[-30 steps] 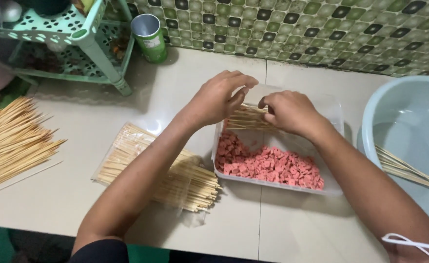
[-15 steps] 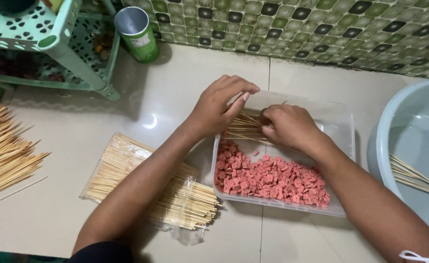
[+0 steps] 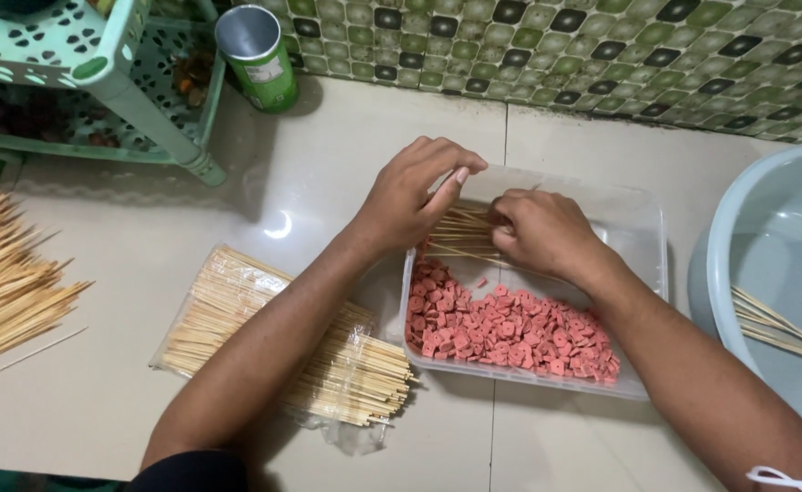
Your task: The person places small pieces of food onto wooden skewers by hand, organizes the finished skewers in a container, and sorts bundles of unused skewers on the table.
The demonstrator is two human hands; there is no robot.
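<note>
My left hand (image 3: 410, 196) and right hand (image 3: 542, 232) have dropped lower into the clear tub (image 3: 642, 228), both grips now closed on the bundle of skewers (image 3: 460, 237) at its far end, above the pink sausage slices (image 3: 510, 328); the bundle looks gathered for picking.

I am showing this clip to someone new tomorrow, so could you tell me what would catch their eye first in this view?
First, the two hands, left hand and right hand, meeting over the far end of a clear plastic tub, fingering a bundle of thin wooden skewers. Next, the heap of pink sausage slices along the tub's near side. An open bag of skewers lies left of the tub, and a pale blue basin sits at the right edge.
</note>
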